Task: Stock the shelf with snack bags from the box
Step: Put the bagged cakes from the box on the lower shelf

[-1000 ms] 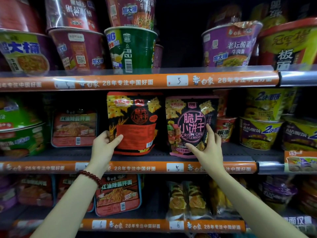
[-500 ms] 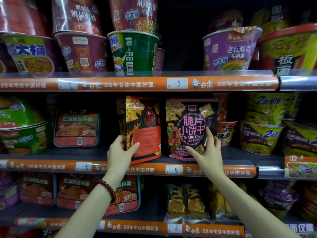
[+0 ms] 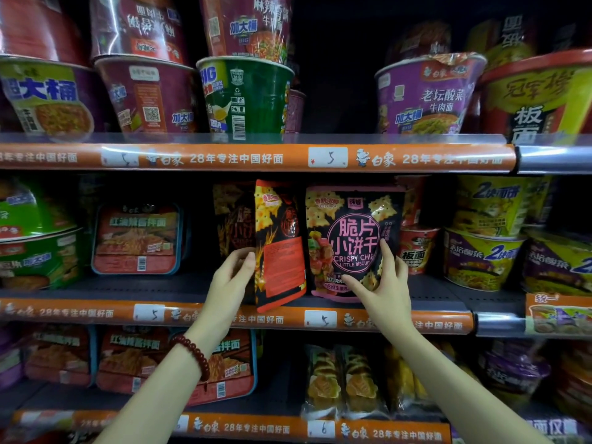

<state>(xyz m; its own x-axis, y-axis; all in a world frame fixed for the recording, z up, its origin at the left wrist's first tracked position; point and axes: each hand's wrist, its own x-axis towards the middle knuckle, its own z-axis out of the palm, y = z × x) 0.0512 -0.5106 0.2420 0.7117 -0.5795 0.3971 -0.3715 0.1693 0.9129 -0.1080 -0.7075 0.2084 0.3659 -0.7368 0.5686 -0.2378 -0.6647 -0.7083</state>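
Two snack bags stand on the middle shelf [image 3: 153,285]. The black-and-orange bag [image 3: 280,251] is turned edge-on toward me, and my left hand [image 3: 232,277] grips its left edge with fingers and thumb. Behind it stands another bag of the same kind [image 3: 232,219], half hidden in shadow. The black-and-pink "Crispy Chip" bag [image 3: 349,238] faces front just to the right. My right hand [image 3: 382,278] lies on its lower right corner, index finger up along the front and thumb under the bottom edge. No box is in view.
Noodle cups [image 3: 246,97] crowd the top shelf. Flat noodle trays [image 3: 136,238] stand left of the bags, red and yellow cups [image 3: 480,257] to the right. The lower shelf holds more trays [image 3: 134,360] and wrapped pastry packs [image 3: 344,382]. Orange price rails [image 3: 240,158] front each shelf.
My left hand has swung the black-and-orange bag from facing front to nearly edge-on, moving right toward the pink bag. My right hand stays on the pink bag. The view has shifted closer.
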